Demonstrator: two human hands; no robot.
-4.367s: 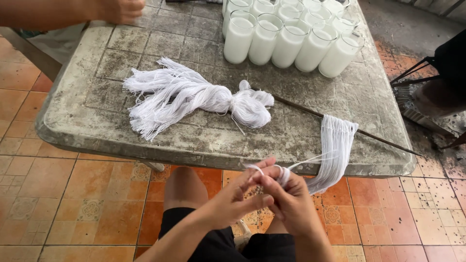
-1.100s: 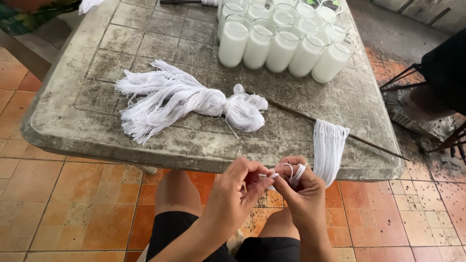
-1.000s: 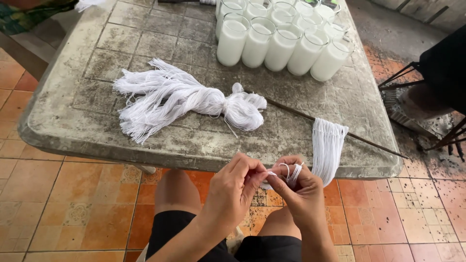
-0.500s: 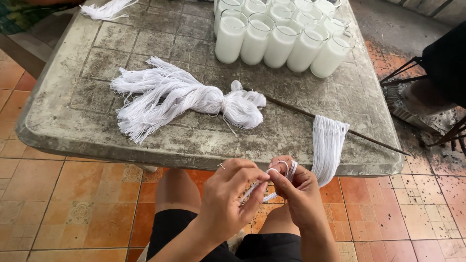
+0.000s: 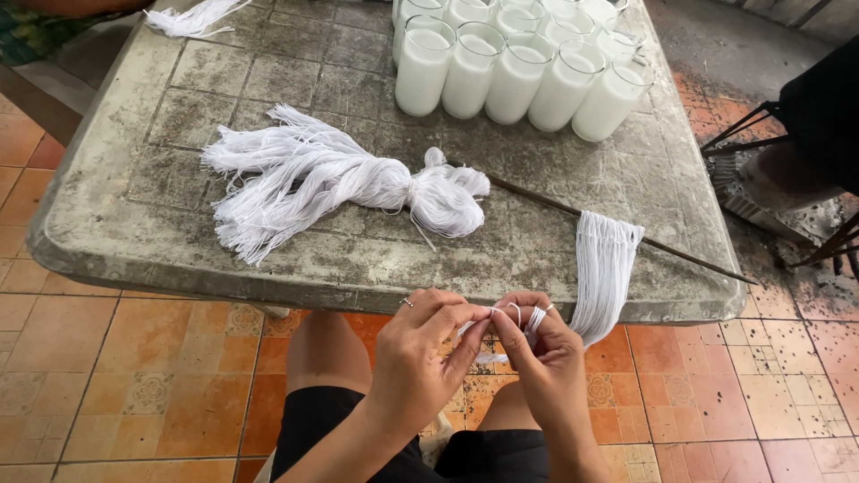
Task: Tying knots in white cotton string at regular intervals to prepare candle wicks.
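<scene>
— Below the table's (image 5: 376,277) near edge, what are the hands doing?

— Both are meeting over the lap. The left hand (image 5: 420,358) is pinching a white string (image 5: 512,315) between thumb and forefinger, and the right hand (image 5: 546,362) is pinching the same string, with a loop of it lying around its fingers.

— Where is the string sitting?

— Between the two sets of fingertips, just near of the table edge, close to the hanging strands (image 5: 604,268).

— And those strands?

— They are draping off a thin dark stick (image 5: 537,199) that is lying across the table's right side.

— Anything else up there?

— A tied white bundle (image 5: 340,183) is lying mid-table, and jars (image 5: 510,67) filled with white are standing at the far edge.
</scene>
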